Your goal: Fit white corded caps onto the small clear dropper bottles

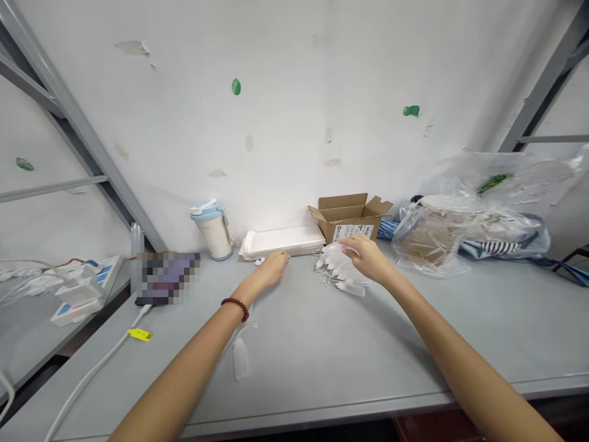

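Observation:
My left hand point(272, 270), with a dark red bead bracelet point(235, 307) at the wrist, is closed in front of a stack of flat white packs point(285, 239). Whatever its fingers may hold is hidden; small white bits point(259, 262) lie beside it. My right hand point(363, 255) is closed with thumb and fingers on a translucent white tag at the top of a pile of such tags point(334, 264). Thin strings stick out from the pile. One separate tag point(240, 359) with a string lies on the table below my left wrist.
Behind the pile stands an open cardboard box point(350, 215). A blue-lidded cup point(212, 230) and a blurred-out device point(168, 279) on a white cable are at left, near power strips point(92, 291). Clear plastic bags point(432, 245) with a round container sit at right on the grey table point(350, 362).

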A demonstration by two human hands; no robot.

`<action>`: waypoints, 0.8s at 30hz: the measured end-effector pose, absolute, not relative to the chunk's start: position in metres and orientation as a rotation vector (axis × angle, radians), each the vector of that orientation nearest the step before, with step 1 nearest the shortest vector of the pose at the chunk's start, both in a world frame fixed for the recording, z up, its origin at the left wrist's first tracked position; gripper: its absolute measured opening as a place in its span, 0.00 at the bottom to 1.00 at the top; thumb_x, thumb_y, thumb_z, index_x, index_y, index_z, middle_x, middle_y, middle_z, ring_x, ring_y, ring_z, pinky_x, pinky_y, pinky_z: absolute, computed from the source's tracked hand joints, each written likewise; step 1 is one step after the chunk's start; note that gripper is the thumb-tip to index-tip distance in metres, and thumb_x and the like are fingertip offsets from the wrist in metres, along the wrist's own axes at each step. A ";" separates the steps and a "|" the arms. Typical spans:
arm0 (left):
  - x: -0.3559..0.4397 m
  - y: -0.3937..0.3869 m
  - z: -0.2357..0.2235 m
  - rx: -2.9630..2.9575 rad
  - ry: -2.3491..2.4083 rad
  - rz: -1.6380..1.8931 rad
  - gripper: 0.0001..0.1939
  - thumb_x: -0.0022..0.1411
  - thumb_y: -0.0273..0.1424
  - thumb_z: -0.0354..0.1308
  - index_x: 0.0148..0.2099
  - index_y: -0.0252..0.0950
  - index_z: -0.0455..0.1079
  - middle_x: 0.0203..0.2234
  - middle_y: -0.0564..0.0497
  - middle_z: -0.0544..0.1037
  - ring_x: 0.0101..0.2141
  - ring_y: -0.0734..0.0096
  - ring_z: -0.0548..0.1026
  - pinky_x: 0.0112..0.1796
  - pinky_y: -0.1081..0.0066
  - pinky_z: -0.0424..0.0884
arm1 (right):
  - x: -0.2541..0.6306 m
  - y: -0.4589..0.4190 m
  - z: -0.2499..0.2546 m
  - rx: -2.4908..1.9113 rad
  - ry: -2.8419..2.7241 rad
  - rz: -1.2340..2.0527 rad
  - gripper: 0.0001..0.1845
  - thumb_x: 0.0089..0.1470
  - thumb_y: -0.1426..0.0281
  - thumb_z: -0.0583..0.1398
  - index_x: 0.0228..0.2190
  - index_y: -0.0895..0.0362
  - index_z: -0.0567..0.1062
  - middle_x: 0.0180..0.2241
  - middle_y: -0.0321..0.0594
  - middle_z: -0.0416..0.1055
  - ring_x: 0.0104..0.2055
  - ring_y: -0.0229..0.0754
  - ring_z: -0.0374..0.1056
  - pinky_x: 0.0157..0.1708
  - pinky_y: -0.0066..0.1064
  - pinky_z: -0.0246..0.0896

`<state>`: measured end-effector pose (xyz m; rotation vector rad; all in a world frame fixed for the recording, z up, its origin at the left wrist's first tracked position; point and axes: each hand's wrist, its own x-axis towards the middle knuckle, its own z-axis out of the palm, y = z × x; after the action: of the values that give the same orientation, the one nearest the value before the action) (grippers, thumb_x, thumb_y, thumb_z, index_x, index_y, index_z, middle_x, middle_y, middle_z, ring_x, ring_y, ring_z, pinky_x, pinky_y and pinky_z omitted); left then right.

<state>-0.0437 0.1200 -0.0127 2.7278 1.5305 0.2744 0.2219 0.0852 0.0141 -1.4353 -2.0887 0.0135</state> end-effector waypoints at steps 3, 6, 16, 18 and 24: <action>-0.042 0.122 -0.011 2.786 1.555 0.166 0.18 0.51 0.12 0.44 0.40 0.31 0.68 0.42 0.40 0.71 0.42 0.62 0.71 0.43 0.66 0.66 | 0.224 0.085 0.014 -1.454 -2.148 0.060 0.17 0.53 0.79 0.53 0.43 0.61 0.75 0.42 0.46 0.74 0.45 0.50 0.64 0.46 0.38 0.56; -0.040 0.120 -0.009 2.818 1.608 0.093 0.19 0.51 0.11 0.41 0.38 0.30 0.67 0.41 0.39 0.70 0.40 0.62 0.71 0.41 0.65 0.66 | 0.225 0.085 0.014 -1.486 -2.199 0.107 0.16 0.52 0.81 0.54 0.41 0.61 0.76 0.43 0.46 0.74 0.45 0.49 0.64 0.47 0.37 0.56; -0.036 0.109 0.003 2.766 1.693 0.136 0.13 0.56 0.16 0.44 0.37 0.29 0.69 0.38 0.38 0.72 0.39 0.60 0.72 0.40 0.65 0.67 | 0.223 0.078 0.017 -1.592 -2.239 0.023 0.13 0.52 0.79 0.57 0.40 0.61 0.75 0.42 0.48 0.72 0.47 0.50 0.62 0.44 0.36 0.57; -0.042 0.104 0.008 2.709 1.728 0.198 0.12 0.56 0.19 0.46 0.38 0.29 0.69 0.38 0.37 0.72 0.39 0.59 0.73 0.39 0.65 0.67 | 0.223 0.078 0.017 -1.579 -2.255 -0.032 0.12 0.52 0.78 0.58 0.39 0.61 0.75 0.41 0.48 0.72 0.46 0.51 0.63 0.44 0.37 0.58; -0.056 0.080 0.018 2.542 1.770 0.421 0.10 0.56 0.23 0.49 0.38 0.33 0.70 0.35 0.46 0.76 0.39 0.66 0.74 0.39 0.70 0.68 | 0.211 0.076 0.011 -1.473 -2.231 -0.292 0.10 0.54 0.75 0.56 0.37 0.62 0.75 0.40 0.53 0.71 0.45 0.55 0.62 0.42 0.43 0.58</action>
<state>-0.0560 0.0804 0.0177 2.5424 1.7696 0.4210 0.2114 0.0758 0.0111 -1.4732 -2.2307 -0.2916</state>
